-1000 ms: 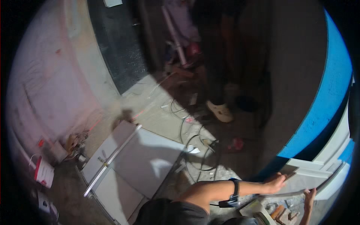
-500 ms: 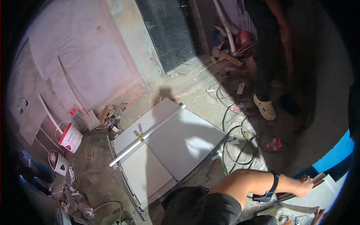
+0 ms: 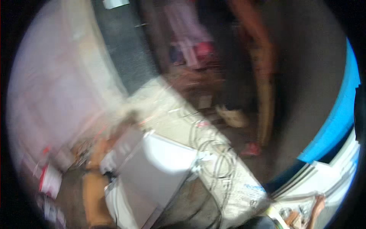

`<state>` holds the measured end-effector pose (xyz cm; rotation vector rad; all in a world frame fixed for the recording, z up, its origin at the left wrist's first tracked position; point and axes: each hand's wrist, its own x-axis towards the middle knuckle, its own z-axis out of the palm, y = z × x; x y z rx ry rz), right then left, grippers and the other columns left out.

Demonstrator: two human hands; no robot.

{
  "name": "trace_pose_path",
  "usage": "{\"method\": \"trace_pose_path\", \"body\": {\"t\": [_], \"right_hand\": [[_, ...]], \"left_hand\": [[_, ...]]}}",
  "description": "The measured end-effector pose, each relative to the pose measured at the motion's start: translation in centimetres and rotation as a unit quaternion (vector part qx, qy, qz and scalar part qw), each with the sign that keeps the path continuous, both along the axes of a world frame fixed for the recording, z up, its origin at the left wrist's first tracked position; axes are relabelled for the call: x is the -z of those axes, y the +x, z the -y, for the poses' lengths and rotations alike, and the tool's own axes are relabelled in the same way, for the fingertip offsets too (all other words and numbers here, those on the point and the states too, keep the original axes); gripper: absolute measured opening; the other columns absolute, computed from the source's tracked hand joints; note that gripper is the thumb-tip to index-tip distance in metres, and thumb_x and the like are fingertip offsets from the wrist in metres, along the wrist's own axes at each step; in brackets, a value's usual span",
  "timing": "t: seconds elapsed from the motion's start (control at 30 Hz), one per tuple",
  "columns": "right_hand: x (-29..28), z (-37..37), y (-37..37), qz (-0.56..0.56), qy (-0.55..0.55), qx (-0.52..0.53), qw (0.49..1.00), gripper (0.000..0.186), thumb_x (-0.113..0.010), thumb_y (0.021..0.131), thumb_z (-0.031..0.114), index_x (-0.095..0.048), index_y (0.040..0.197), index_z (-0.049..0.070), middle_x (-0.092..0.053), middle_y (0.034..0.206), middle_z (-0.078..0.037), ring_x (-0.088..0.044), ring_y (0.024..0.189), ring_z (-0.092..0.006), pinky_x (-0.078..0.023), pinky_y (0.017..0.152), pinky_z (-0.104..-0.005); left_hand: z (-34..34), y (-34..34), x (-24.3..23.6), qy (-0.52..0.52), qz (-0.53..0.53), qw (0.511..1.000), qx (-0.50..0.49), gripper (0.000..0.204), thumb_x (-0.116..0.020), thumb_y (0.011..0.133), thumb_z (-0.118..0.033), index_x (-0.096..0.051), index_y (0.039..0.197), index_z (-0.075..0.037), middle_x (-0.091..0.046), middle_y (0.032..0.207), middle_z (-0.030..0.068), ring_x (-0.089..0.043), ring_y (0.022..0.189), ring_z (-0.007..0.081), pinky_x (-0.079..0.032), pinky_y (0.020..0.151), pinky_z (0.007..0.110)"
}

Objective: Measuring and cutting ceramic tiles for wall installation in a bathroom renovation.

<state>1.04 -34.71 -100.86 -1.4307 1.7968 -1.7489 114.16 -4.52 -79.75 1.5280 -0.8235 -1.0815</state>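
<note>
The view is smeared by motion. My left forearm (image 3: 95,200) rises from the lower left, a dark band at its wrist. My left hand (image 3: 100,150) is beside the left edge of the large pale tile (image 3: 152,185) on the floor. Its fingers are too blurred to read. Far to the lower right, my right hand (image 3: 318,203) has its fingers closed at the edge of a white tile (image 3: 314,177). What lies behind those fingers is hidden.
A co-worker in dark trousers (image 3: 232,72) and a light clog (image 3: 232,115) stands beyond the tile. Cables (image 3: 219,162) loop across the floor nearby. A white-and-red bucket (image 3: 50,179) is at left; a dark door (image 3: 124,45) is behind. A blue band (image 3: 331,126) runs along the right.
My left hand has swung from the white tile on the right over to the large floor tile. My right hand stays by the white tile. The view has turned right.
</note>
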Motion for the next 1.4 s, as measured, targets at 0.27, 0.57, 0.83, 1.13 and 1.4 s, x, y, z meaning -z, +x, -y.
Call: {"method": "trace_pose_path", "body": {"t": [0.27, 0.57, 0.83, 1.13, 1.4], "right_hand": [[-10.3, -10.3, 17.7, -0.255, 0.176, 0.123, 0.943, 0.013, -0.072, 0.074, 0.005, -0.062, 0.075, -0.004, -0.059, 0.061, -0.015, -0.058, 0.058, -0.0231, -0.046, 0.058, -0.0383], [-8.0, -12.8, 19.1, -0.380, 0.218, 0.072, 0.896, 0.023, -0.058, 0.090, 0.018, -0.066, 0.079, 0.000, -0.064, 0.073, -0.026, -0.064, 0.071, -0.0446, -0.049, 0.065, -0.0499], [-10.7, -14.9, 28.1, -0.387, 0.304, -0.079, 0.867, 0.041, -0.068, 0.087, 0.036, -0.068, 0.063, 0.003, -0.060, 0.059, -0.021, -0.062, 0.058, -0.0408, -0.048, 0.056, -0.0468], [-21.8, -7.8, 42.3, -0.537, -0.061, -0.338, 0.771, 0.018, -0.072, 0.081, 0.025, -0.066, 0.084, 0.008, -0.055, 0.077, -0.009, -0.060, 0.076, -0.0273, -0.050, 0.067, -0.0408], [-27.0, -2.3, 48.2, -0.615, -0.105, -0.254, 0.739, 0.018, -0.075, 0.076, 0.025, -0.070, 0.086, 0.010, -0.060, 0.096, -0.010, -0.058, 0.093, -0.0287, -0.045, 0.083, -0.0418]], "left_hand": [[13.4, -1.6, 10.8, 0.118, 0.107, 0.975, 0.154, 0.032, -0.065, 0.091, -0.021, -0.061, 0.114, 0.001, -0.066, 0.100, 0.0141, -0.067, 0.095, 0.0253, -0.054, 0.083, 0.032], [-0.9, 3.7, 14.6, 0.240, 0.252, 0.937, 0.025, 0.036, -0.065, 0.089, -0.022, -0.060, 0.115, 0.001, -0.065, 0.107, 0.0169, -0.065, 0.100, 0.0286, -0.053, 0.088, 0.035], [-11.4, 5.7, 13.9, 0.328, 0.371, 0.861, -0.118, 0.039, -0.065, 0.088, -0.023, -0.059, 0.117, 0.002, -0.064, 0.113, 0.0195, -0.064, 0.105, 0.0315, -0.051, 0.092, 0.038], [-14.9, 6.3, 17.7, 0.397, 0.447, 0.772, -0.217, 0.047, -0.063, 0.091, -0.025, -0.056, 0.130, 0.000, -0.061, 0.123, 0.0225, -0.061, 0.115, 0.0324, -0.048, 0.100, 0.043], [-21.2, 0.0, 29.0, 0.177, 0.714, 0.677, 0.024, 0.039, -0.061, 0.096, -0.039, -0.071, 0.111, -0.004, -0.067, 0.109, 0.0260, -0.063, 0.101, 0.0440, -0.050, 0.093, 0.053]]}}
